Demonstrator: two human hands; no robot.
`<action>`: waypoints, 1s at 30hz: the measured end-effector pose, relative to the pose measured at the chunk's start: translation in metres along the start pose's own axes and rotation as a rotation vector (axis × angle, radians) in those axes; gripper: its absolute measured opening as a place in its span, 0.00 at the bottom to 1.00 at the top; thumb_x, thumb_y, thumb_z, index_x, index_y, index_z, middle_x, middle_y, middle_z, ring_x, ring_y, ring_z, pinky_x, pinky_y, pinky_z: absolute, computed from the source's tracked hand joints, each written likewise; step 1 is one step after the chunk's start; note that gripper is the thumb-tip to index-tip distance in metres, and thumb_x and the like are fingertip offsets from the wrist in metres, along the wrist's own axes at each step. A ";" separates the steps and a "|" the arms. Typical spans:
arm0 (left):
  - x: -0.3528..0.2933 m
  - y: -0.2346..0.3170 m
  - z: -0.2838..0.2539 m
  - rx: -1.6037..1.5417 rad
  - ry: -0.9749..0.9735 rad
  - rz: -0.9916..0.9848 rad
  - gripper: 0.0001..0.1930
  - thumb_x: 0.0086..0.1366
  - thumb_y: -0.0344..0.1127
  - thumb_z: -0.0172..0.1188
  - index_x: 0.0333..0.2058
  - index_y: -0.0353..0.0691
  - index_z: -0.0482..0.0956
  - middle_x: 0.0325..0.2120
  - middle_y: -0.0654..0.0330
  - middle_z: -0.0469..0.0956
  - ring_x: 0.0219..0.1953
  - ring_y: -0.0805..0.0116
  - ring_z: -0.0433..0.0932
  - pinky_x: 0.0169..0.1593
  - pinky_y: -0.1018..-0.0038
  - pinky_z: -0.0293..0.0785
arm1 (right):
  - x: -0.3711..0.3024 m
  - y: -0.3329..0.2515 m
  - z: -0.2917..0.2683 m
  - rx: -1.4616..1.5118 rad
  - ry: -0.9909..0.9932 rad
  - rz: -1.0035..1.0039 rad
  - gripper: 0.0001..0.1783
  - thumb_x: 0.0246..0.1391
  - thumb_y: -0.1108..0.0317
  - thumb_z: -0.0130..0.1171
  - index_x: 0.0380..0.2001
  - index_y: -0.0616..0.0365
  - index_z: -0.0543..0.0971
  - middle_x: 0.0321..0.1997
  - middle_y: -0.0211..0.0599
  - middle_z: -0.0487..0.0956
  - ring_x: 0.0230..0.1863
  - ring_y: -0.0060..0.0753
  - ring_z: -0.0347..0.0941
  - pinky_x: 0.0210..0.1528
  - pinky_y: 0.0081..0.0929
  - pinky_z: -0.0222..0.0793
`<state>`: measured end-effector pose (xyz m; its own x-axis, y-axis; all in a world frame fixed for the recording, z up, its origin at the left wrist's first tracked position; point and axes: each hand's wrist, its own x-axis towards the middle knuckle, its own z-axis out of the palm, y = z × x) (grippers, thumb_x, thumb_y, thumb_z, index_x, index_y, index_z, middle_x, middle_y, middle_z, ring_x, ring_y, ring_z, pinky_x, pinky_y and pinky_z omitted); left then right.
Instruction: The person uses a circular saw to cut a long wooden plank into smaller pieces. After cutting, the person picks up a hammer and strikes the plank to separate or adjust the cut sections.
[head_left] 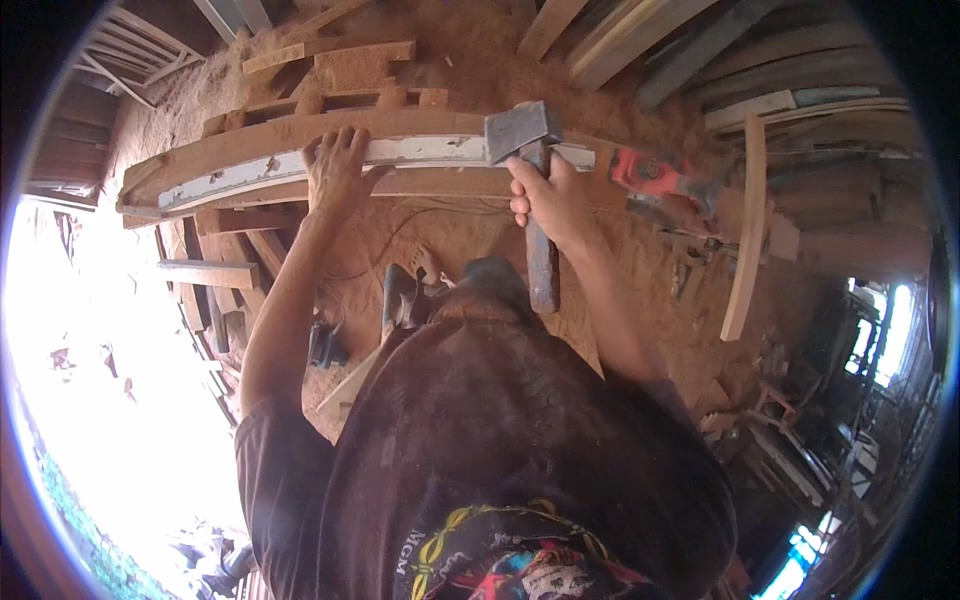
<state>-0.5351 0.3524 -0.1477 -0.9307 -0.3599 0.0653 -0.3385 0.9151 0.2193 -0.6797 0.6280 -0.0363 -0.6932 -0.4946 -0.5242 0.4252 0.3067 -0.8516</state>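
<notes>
A long strip of wood with worn white paint (425,151) lies along a brown wooden beam (245,138), across the scene ahead of me. My left hand (338,168) rests on the strip left of its middle, fingers spread over it and thumb out to the right. In my right hand (552,200) is a hammer (541,275), gripped round its dark wooden handle near the head. Its blocky grey metal head hangs above the strip's right part and hides a piece of it. Whether the head touches the strip, I cannot tell.
A red power tool (655,175) sits just past the beam's right end. Beside it a narrow plank (748,230) stands out. Stacked boards (640,40) fill the far right, and wood offcuts (208,273) lie at left. Sawdust covers the floor (620,290). My bare foot (427,262) shows below the beam.
</notes>
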 end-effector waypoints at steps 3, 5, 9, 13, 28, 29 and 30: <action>0.004 0.002 0.008 -0.006 0.025 0.010 0.31 0.61 0.56 0.75 0.55 0.45 0.77 0.52 0.57 0.79 0.61 0.51 0.75 0.67 0.48 0.60 | 0.001 0.020 0.011 0.034 0.129 -0.188 0.14 0.74 0.60 0.63 0.43 0.58 0.72 0.29 0.28 0.73 0.23 0.18 0.71 0.22 0.25 0.71; 0.007 -0.005 0.010 -0.005 0.054 0.029 0.31 0.61 0.57 0.75 0.55 0.44 0.77 0.52 0.57 0.78 0.60 0.50 0.75 0.67 0.47 0.60 | 0.011 0.034 0.016 -0.107 0.089 -0.088 0.16 0.73 0.60 0.64 0.44 0.59 0.71 0.29 0.29 0.74 0.23 0.19 0.71 0.23 0.26 0.72; 0.005 -0.008 0.008 -0.010 0.057 0.026 0.32 0.61 0.58 0.75 0.56 0.44 0.77 0.52 0.56 0.79 0.60 0.50 0.75 0.66 0.47 0.60 | 0.014 0.000 0.013 -0.073 0.045 -0.135 0.16 0.73 0.60 0.63 0.44 0.61 0.71 0.29 0.30 0.74 0.22 0.19 0.71 0.23 0.26 0.73; 0.006 -0.007 0.012 -0.006 0.073 0.044 0.33 0.60 0.59 0.75 0.56 0.44 0.77 0.52 0.55 0.79 0.59 0.49 0.75 0.66 0.46 0.61 | 0.010 0.036 0.007 -0.149 0.155 -0.069 0.16 0.73 0.59 0.64 0.45 0.59 0.72 0.30 0.28 0.74 0.22 0.19 0.71 0.22 0.26 0.71; 0.007 -0.003 0.006 0.020 0.049 0.035 0.31 0.61 0.57 0.75 0.55 0.45 0.78 0.52 0.58 0.80 0.62 0.51 0.75 0.65 0.48 0.61 | 0.001 0.035 0.008 -0.034 0.128 -0.076 0.15 0.74 0.59 0.63 0.47 0.56 0.71 0.29 0.26 0.72 0.23 0.18 0.70 0.22 0.24 0.70; 0.007 -0.005 0.008 0.004 0.035 0.032 0.32 0.61 0.58 0.75 0.55 0.44 0.78 0.52 0.57 0.80 0.61 0.50 0.75 0.65 0.47 0.61 | 0.013 0.021 -0.001 0.003 0.043 0.042 0.14 0.74 0.60 0.63 0.48 0.56 0.71 0.29 0.26 0.72 0.22 0.18 0.69 0.22 0.24 0.69; 0.007 -0.009 0.009 -0.011 0.022 0.028 0.32 0.61 0.58 0.75 0.55 0.43 0.77 0.52 0.56 0.79 0.61 0.49 0.75 0.65 0.47 0.61 | 0.009 0.016 -0.004 0.037 0.045 -0.013 0.15 0.74 0.60 0.64 0.47 0.56 0.71 0.29 0.26 0.72 0.22 0.19 0.69 0.22 0.25 0.69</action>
<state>-0.5395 0.3435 -0.1581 -0.9366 -0.3378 0.0932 -0.3102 0.9229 0.2280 -0.6809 0.6320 -0.0549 -0.7242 -0.4611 -0.5128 0.4365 0.2691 -0.8585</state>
